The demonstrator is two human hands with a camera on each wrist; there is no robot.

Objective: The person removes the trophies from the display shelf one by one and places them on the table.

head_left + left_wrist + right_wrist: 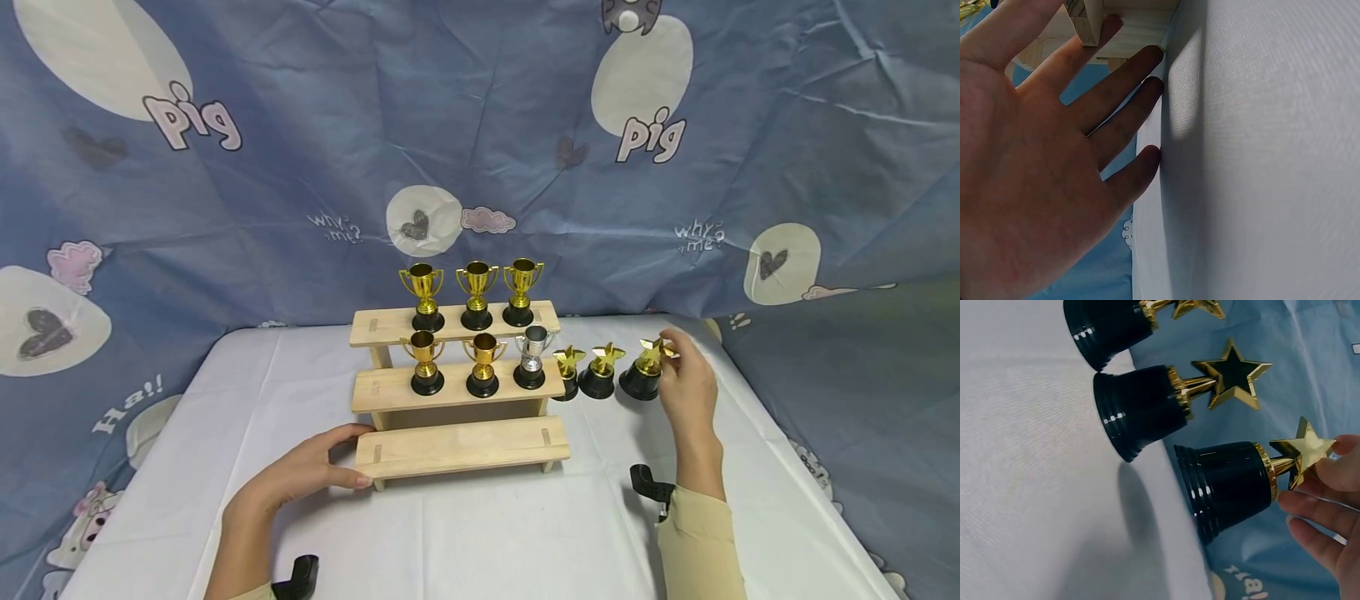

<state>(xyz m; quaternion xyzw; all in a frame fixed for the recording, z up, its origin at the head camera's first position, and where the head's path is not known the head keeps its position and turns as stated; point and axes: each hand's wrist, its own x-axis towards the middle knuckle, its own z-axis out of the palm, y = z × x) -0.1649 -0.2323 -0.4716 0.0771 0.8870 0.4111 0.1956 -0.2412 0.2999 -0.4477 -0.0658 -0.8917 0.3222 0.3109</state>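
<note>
Head view: your right hand (688, 392) pinches the star (651, 356) of a trophy (640, 383), rightmost of 3 beside the wooden stand (454, 389); your left hand (303, 472), fingers spread, touches its bottom shelf (461, 447). Apparent step: pickup; next calls for clearing 2 neighbouring trophies (597, 384).

head: bright, soft, even; faint shadows on white cloth-covered counter (480, 542) | left wrist: dimmer; left hand's palm (1029, 175) shaded, broad shadow along counter | right wrist: dim; white glints on glossy black trophy bases (1229, 481)
</note>
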